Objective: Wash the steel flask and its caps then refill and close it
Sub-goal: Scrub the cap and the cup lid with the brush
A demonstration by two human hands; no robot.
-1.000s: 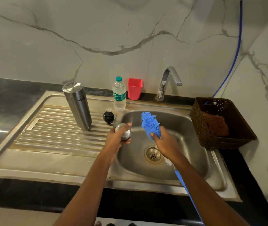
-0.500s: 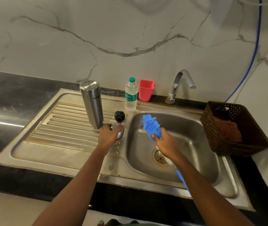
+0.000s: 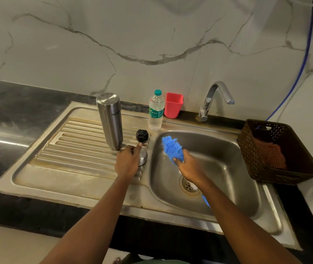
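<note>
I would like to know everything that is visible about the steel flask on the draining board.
The steel flask is a tall cylinder of brushed, shiny metal with dark lettering near its upper end. It stands on end on the ridged draining board, left of the basin. Its upper end is a closed flat disc. No hand grips it; the left hand, holding a steel cap, is close beside its foot.

The steel flask (image 3: 109, 121) bears dark letters "NOL", cut off at its 3 o'clock edge. The water bottle (image 3: 156, 111) has a green label reading "ture" in cursive; its smaller print is illegible.
</note>
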